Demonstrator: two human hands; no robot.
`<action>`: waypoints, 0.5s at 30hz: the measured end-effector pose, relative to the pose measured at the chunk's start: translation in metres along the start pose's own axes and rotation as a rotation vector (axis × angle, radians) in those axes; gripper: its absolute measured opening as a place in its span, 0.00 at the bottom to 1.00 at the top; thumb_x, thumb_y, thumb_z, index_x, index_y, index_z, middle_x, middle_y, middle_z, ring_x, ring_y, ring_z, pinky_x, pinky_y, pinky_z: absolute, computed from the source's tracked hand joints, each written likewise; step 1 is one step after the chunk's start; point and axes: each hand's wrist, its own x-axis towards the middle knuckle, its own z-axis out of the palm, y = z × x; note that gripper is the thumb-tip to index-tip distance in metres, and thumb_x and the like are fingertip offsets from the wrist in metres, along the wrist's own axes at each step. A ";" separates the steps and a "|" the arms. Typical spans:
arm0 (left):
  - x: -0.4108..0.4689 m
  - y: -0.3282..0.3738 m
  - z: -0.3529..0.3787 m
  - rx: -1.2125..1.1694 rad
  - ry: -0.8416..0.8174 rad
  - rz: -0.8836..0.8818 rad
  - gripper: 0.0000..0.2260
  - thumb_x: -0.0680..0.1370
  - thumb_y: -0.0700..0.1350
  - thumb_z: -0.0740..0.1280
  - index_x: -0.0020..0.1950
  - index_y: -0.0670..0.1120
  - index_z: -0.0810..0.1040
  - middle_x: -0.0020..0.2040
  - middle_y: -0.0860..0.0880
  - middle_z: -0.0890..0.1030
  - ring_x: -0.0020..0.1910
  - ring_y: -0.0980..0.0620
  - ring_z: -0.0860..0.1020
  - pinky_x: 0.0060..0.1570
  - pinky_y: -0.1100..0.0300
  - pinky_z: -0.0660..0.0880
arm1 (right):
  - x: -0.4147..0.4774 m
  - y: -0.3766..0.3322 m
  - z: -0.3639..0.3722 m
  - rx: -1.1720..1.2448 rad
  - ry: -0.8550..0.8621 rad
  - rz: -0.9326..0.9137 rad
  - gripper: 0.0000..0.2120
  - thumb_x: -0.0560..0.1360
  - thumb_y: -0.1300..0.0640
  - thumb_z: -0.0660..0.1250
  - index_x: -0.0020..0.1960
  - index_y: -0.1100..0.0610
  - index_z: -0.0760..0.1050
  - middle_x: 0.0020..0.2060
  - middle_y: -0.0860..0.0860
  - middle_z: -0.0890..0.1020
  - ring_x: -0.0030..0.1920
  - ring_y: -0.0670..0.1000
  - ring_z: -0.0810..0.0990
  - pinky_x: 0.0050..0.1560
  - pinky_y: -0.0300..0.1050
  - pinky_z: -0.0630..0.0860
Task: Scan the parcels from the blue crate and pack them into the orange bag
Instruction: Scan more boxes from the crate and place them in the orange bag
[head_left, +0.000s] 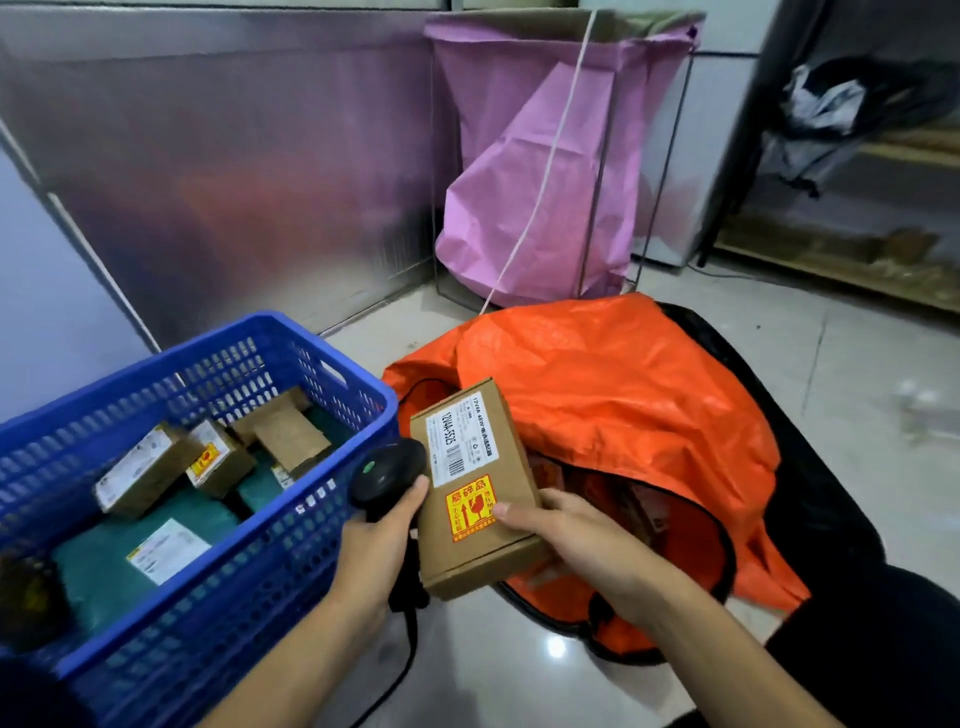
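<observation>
My right hand (576, 545) grips a brown cardboard parcel (475, 488) by its lower right edge, label side up, above the mouth of the orange bag (623, 395). A white barcode label and a yellow-red fragile sticker face me. My left hand (376, 535) holds a black barcode scanner (387, 470) whose head sits just left of the parcel's label. The blue crate (218, 499) stands at the left with several small brown boxes and green-wrapped parcels inside. Parcels show dimly inside the bag's dark opening.
A pink bag (545, 171) hangs on a wire frame behind the orange bag. A metal-faced wall runs along the back left. A wooden shelf (857, 260) with a dark bag stands at the right. The scanner's black cable trails on the tiled floor (831, 364).
</observation>
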 end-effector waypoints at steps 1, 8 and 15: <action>-0.001 -0.007 0.006 0.016 -0.006 -0.017 0.11 0.76 0.54 0.76 0.54 0.51 0.81 0.45 0.47 0.87 0.46 0.47 0.86 0.39 0.55 0.79 | 0.000 0.002 -0.005 -0.008 0.007 0.019 0.13 0.78 0.47 0.71 0.59 0.52 0.81 0.47 0.47 0.89 0.48 0.47 0.87 0.47 0.46 0.83; 0.007 -0.042 0.031 0.134 -0.040 -0.137 0.07 0.79 0.51 0.74 0.51 0.48 0.82 0.43 0.46 0.87 0.43 0.45 0.85 0.39 0.55 0.77 | 0.011 0.025 -0.027 -0.036 0.052 0.121 0.07 0.79 0.48 0.70 0.51 0.51 0.82 0.40 0.45 0.88 0.41 0.44 0.85 0.49 0.49 0.84; 0.027 -0.058 0.043 0.192 -0.024 -0.161 0.08 0.79 0.48 0.74 0.54 0.44 0.82 0.45 0.45 0.86 0.42 0.47 0.83 0.37 0.56 0.74 | 0.038 0.062 -0.032 0.087 0.093 0.192 0.13 0.78 0.46 0.71 0.57 0.53 0.80 0.42 0.49 0.88 0.40 0.48 0.86 0.40 0.44 0.83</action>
